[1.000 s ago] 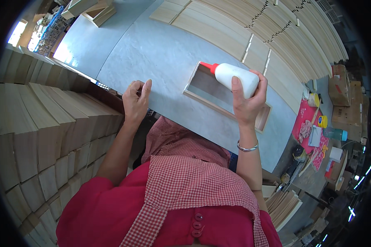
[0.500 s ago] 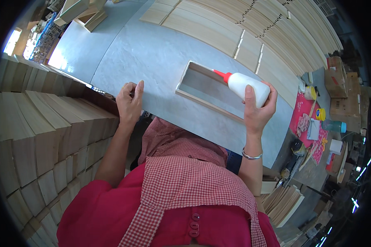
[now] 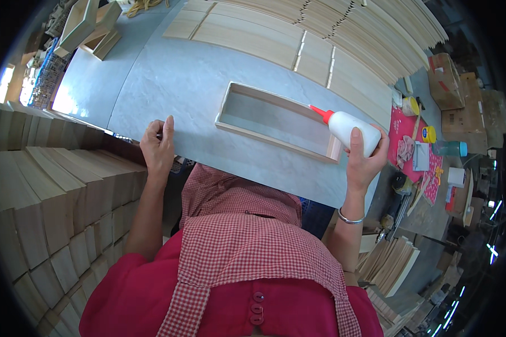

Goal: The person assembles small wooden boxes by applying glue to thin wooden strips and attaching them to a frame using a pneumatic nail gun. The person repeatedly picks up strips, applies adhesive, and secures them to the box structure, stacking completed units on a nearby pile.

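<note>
While my left hand (image 3: 158,147) hangs half-curled, thumb apart, the wooden frame (image 3: 276,144) lies on the tabletop (image 3: 180,78), its far rim (image 3: 272,94) seemingly being glued, and the red nozzle (image 3: 321,115) next probably needs steady guiding from the white bottle (image 3: 349,132) clasped in my right hand (image 3: 366,162).

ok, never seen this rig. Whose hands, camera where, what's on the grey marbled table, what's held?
No robot: one person works bare-handed. The camera is the left of two fisheyes worn on the head, looking down, so straight edges bend. The right hand holds a white plastic bottle with a pointed red nozzle, its tip at the far long side of a rectangular pale-wood frame; I can't tell if they touch. The left hand, half-curled, shows no object. Behind the frame, flat pale wooden boards lie on the grey marbled tabletop.
</note>
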Demonstrator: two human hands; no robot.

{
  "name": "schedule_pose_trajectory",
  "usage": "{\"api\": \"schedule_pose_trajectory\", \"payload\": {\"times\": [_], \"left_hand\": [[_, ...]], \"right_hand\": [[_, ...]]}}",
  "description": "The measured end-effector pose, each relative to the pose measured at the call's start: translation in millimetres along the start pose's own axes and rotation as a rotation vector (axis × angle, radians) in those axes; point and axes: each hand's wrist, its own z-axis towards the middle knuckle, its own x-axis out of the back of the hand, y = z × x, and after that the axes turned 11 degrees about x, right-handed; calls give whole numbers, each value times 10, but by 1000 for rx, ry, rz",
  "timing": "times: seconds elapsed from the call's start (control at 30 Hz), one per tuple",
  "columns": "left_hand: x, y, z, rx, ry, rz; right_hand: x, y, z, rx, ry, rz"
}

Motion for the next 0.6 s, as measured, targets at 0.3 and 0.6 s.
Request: {"api": "schedule_pose_trajectory", "payload": {"times": [0.3,0.6], "left_hand": [[3,-6,14,23,-8,61],[-17,2,20,54,-6,84]], "right_hand": [[456,210,-19,-17,74,-108],[730,293,-50,-15,139,-158]]}}
